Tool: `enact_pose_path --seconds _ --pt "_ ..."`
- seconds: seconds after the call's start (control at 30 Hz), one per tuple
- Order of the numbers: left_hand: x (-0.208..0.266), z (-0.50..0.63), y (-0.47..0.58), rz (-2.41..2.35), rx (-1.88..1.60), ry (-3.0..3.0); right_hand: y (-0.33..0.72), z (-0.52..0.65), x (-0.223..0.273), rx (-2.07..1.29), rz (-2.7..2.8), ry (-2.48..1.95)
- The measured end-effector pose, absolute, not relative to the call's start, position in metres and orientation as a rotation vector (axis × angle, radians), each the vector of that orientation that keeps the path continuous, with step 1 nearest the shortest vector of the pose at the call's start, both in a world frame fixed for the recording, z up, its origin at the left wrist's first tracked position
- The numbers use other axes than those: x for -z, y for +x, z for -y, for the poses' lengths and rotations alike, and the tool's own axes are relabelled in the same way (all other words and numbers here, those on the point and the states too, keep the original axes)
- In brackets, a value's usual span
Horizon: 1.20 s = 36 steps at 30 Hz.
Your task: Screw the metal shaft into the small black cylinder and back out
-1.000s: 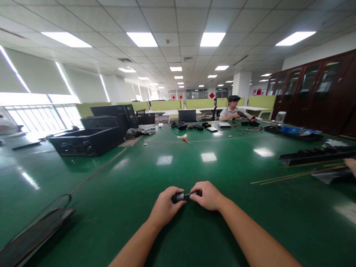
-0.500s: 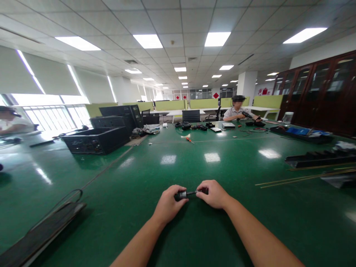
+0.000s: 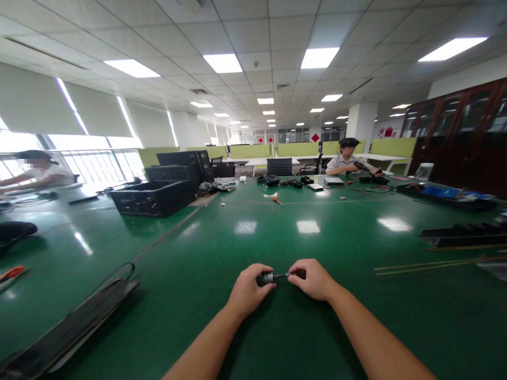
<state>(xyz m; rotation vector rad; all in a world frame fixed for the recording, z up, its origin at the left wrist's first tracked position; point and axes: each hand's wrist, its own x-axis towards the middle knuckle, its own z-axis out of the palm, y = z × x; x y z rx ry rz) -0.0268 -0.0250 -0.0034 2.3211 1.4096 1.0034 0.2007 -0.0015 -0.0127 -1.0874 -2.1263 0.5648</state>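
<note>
Over the green table (image 3: 222, 237), my left hand (image 3: 250, 291) is closed around a small dark cylinder with a silver collar and a thin rod (image 3: 270, 277). The rod points right, roughly level. At its far end my right hand (image 3: 313, 279) pinches with thumb and fingertips, and a dark piece shows within its grip. Whether that piece is joined to the rod I cannot tell. The fingers hide both ends of the object.
To the left lies a long dark flat piece (image 3: 79, 322) with a cable loop. Black computer cases (image 3: 154, 198) stand behind it. An orange screwdriver (image 3: 278, 201) lies farther out. Thin brass-coloured rods (image 3: 423, 266) and a black tray (image 3: 443, 197) are at right. Two people sit beyond.
The view has turned slightly left, so the scene shifts right and an orange-handled item appears at the left edge. Both hands keep nearly the same hold on the cylinder and rod.
</note>
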Motion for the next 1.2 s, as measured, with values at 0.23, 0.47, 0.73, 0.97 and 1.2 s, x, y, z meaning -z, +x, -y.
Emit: enact_pose_path --seconds 0.23,0.47,0.73,0.97,1.2 --pt "0.004 0.026 -0.027 -1.42 -1.0 2.315 0.201 0.003 0.012 -0.589 2.134 -1.105" --pt "0.006 0.027 -0.027 -1.435 -0.993 2.3 0.202 0.004 0.013 -0.604 2.141 -1.103" --pt "0.01 0.03 -0.027 -1.431 -0.985 2.252 0.202 0.007 0.015 -0.658 2.154 -1.115" --pt "0.018 0.037 -0.025 -1.529 -0.874 2.243 0.207 0.005 0.032 -0.781 2.2 -1.143" --pt "0.02 0.039 -0.028 -1.541 -0.815 2.197 0.206 0.011 0.025 -0.832 2.205 -1.175"
